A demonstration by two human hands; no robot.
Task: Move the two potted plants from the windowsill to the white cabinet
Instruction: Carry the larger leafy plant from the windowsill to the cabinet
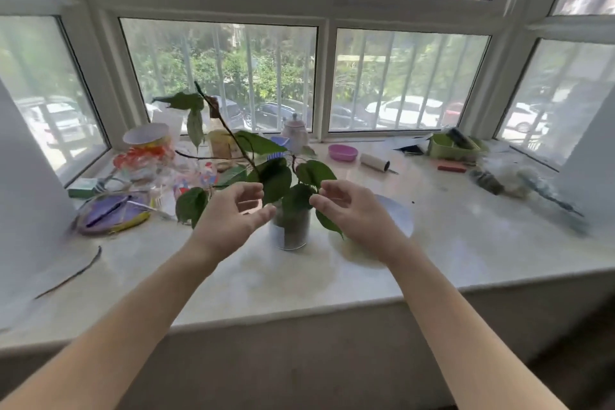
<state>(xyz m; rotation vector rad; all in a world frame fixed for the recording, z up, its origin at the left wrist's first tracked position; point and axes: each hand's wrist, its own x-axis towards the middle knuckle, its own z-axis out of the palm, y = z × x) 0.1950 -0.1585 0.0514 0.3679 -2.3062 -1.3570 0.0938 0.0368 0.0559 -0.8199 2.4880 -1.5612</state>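
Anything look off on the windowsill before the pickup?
The potted plant looks lopsided: its long stem leans hard left, well past the pot, so it may be top-heavy. A white roll lies on its side behind it on the windowsill. The left hand and right hand, both open, flank the pot.

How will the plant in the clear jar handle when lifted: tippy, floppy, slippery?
Probably top-heavy: the long stem leans far up and left of the narrow clear jar, so it may tip that way. The leaves look floppy and would likely sway. The jar's smooth wall may be slippery; a low, two-sided grip seems safest.
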